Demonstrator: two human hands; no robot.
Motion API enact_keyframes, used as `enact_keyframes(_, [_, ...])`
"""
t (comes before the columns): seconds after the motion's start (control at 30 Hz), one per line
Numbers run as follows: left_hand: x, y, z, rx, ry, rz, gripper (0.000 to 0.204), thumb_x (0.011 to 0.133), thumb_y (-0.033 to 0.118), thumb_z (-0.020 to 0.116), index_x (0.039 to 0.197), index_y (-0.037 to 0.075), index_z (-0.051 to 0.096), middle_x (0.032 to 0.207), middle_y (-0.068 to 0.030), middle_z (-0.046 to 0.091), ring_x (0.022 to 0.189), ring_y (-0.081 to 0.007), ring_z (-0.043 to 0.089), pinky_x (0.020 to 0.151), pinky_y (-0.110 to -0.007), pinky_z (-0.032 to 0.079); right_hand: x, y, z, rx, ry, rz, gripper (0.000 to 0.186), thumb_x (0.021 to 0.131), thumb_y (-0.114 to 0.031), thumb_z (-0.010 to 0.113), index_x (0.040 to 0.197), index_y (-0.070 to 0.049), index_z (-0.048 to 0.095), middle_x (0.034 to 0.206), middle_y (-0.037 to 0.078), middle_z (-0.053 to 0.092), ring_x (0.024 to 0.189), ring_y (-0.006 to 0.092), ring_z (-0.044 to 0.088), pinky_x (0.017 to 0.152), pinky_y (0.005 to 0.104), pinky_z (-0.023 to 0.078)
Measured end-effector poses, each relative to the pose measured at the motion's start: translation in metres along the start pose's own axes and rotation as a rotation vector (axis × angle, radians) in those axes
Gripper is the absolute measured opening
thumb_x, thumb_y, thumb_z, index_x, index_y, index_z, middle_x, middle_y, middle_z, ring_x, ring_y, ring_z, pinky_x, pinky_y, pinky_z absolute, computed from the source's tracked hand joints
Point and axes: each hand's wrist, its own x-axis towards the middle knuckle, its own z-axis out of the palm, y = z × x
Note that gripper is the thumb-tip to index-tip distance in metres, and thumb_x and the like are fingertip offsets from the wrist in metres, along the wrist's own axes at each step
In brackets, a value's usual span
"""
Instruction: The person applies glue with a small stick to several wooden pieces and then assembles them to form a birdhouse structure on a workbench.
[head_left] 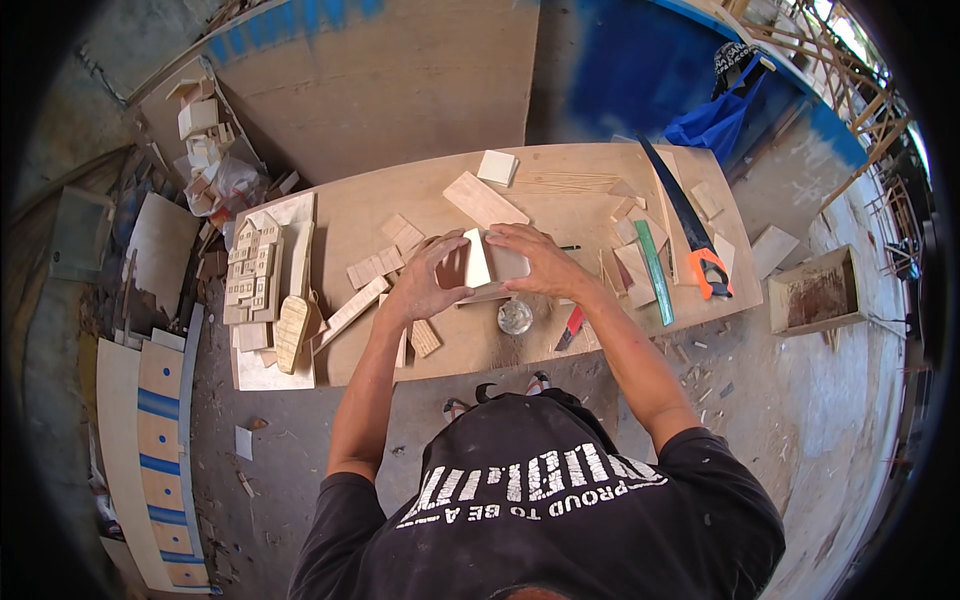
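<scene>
2 hands meet at the middle of the bench (450, 350): the left hand (425, 280) has its fingers (447, 250) clamped on an upright pale panel (477, 258), while the right hand (540, 262) lies spread and flat over a second wood piece (505, 264). The panel's long axis runs away from the person. The joining looks just begun; many cut strips (365, 270) lie loose left of the fingers, a handsaw (690, 235) to their right.

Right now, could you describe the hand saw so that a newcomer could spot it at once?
Look at the low wooden worktable, then its right end. The hand saw lies there beside a green ruler; only it has a long dark blade and an orange handle.
</scene>
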Motion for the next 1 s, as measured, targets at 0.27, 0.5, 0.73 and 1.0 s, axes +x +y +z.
enact_keyframes(0.27, [0.000,0.004,-0.001,-0.008,0.005,0.008,0.077,0.068,0.014,0.088,0.137,0.003,0.055,0.148,-0.0148,0.052,0.137,-0.0344,0.048,0.116,-0.044,0.040,0.002,0.005,0.000,0.006,0.023,-0.055,0.078,0.071,-0.021,0.085,0.143,-0.014,0.055,0.151,0.014,0.049,0.143,0.0312,0.042,0.119,0.0446,0.035])
enact_keyframes(0.5, [0.000,0.003,-0.003,-0.033,0.010,0.002,0.077,0.067,0.012,0.088,0.136,0.002,0.056,0.146,-0.0166,0.054,0.137,-0.0352,0.049,0.116,-0.044,0.039,0.002,0.005,0.001,0.044,0.012,-0.023,0.082,0.068,-0.016,0.087,0.143,-0.016,0.056,0.154,0.015,0.046,0.143,0.0329,0.041,0.120,0.0437,0.034])
enact_keyframes(0.73, [0.000,0.002,-0.002,-0.002,0.015,0.010,0.077,0.065,0.013,0.089,0.134,0.002,0.057,0.145,-0.0169,0.055,0.136,-0.0359,0.049,0.116,-0.044,0.039,0.003,0.005,0.000,0.010,0.001,-0.009,0.080,0.066,-0.016,0.087,0.141,-0.014,0.058,0.153,0.014,0.047,0.143,0.0327,0.041,0.120,0.0434,0.034])
enact_keyframes(1.0, [0.007,0.015,-0.004,0.047,-0.038,-0.058,0.096,0.063,0.021,0.093,0.145,0.007,0.045,0.150,-0.0155,0.049,0.139,-0.0357,0.046,0.116,-0.044,0.039,0.003,0.012,0.000,-0.039,0.004,-0.043,0.088,0.066,-0.029,0.088,0.144,-0.010,0.052,0.152,0.014,0.047,0.142,0.0314,0.043,0.119,0.0473,0.031])
